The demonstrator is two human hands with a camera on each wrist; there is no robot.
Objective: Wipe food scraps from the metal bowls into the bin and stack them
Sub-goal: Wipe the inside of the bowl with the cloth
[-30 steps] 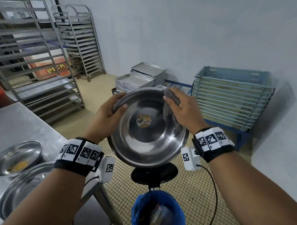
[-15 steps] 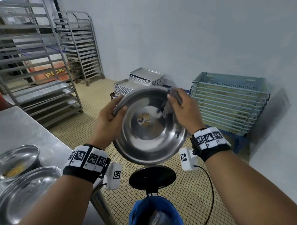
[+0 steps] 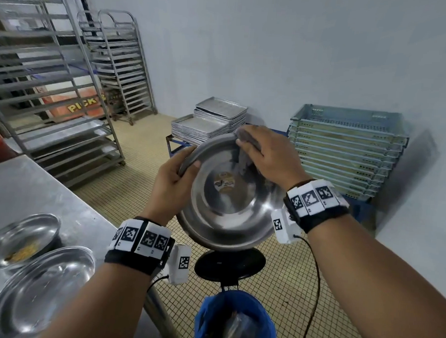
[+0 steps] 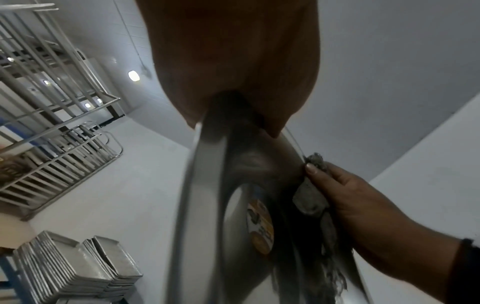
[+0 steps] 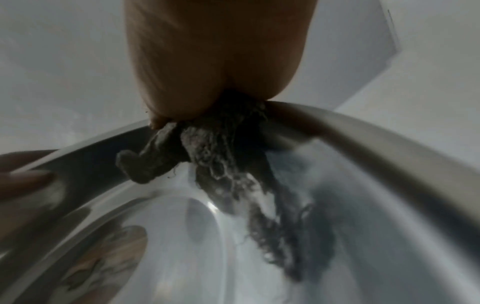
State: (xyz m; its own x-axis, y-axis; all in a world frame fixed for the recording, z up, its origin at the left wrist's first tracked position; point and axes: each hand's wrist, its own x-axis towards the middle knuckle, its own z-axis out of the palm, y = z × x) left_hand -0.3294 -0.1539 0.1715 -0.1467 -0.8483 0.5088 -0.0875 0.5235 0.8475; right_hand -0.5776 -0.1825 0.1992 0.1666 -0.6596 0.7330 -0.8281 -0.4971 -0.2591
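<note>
A person holds a large metal bowl (image 3: 228,202) in the air, tilted so its inside faces them, above a bin lined with a blue bag (image 3: 235,320) on the tiled floor. The left hand (image 3: 171,185) grips the bowl's left rim – thumb inside, fingers curled around the back. The right hand (image 3: 266,155) grips a frayed grey cloth (image 5: 207,156) and presses it against the inner wall at the bowl's upper right edge; loose threads hang down inside. A round sticker (image 3: 225,182) sits at the bottom of the bowl, whose steel looks clean and shiny.

At lower left a steel tabletop (image 3: 37,186) carries two more metal bowls: a smaller one (image 3: 22,239) with yellowish food scraps in it, and just beside it, nearer the person, a wider one (image 3: 40,288) that looks clean.

Between the held bowl and the bin stands a black round stand (image 3: 229,263). Against the far wall are stacked metal trays (image 3: 208,122), a pile of pale crates (image 3: 345,148) – to the right – and tall steel racks (image 3: 67,85) on the left.
</note>
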